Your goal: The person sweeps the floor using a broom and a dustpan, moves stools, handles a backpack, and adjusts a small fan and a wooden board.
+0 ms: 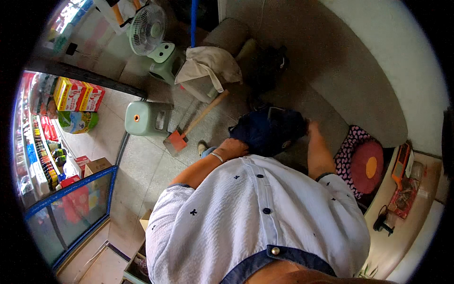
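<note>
A dark blue cloth item (267, 130), soft and bunched, lies in front of my body with a small round mark near its lower edge. The dim light does not show whether it is a bag or a garment. At its left edge my left hand (234, 148) is closed on the cloth, with a pale band around the wrist. My right hand (312, 127) grips the opposite edge, its fingers partly hidden in shadow.
Left of me stand a pale green stool (141, 118) and a wooden-handled dustpan (177, 141). Farther off are a fan (148, 30) and a cloth-draped bin (205, 71). A round cushion (362, 165) and a ledge with an orange-handled tool (401, 165) lie right; shop shelves (40, 142) line the left.
</note>
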### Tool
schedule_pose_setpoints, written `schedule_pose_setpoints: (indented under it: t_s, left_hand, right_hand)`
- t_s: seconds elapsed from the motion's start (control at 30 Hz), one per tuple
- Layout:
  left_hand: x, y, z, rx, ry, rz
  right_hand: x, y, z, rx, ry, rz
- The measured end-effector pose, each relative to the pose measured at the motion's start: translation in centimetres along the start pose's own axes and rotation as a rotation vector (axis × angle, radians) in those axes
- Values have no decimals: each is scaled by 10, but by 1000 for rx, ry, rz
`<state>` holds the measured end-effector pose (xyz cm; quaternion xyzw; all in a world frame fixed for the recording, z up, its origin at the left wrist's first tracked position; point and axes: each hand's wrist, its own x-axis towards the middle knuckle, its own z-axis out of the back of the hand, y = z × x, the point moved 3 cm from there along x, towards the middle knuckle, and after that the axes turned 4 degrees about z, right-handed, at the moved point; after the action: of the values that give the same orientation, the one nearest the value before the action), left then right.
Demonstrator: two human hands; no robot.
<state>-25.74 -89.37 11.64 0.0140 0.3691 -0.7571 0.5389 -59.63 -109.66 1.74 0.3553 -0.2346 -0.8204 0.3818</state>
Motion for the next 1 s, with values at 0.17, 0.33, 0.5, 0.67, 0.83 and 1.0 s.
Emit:
schedule_pose_setpoints:
  t_s: [0.17, 0.33, 0.5, 0.67, 0.83, 1.0]
  left_hand:
    - [11, -3, 15, 11, -49, 25]
    - [25, -21, 89, -9, -259, 70]
    - [66, -31, 146, -422, -828, -162]
    - [80, 55, 113, -183, -571, -68]
    - [-123, 280, -81, -497, -525, 828]
    - [-225, 301, -134, -701, -306, 1232]
  right_hand:
    - [-2, 19, 29, 227, 17, 31]
    - [-16, 61, 94, 456, -191, 179]
    - [-14, 130, 137, 624, -131, 141]
    - [50, 98, 89, 458, 297, 252]
    - [-78, 166, -46, 46, 70, 241]
    - [-17, 109, -14, -196, -47, 85]
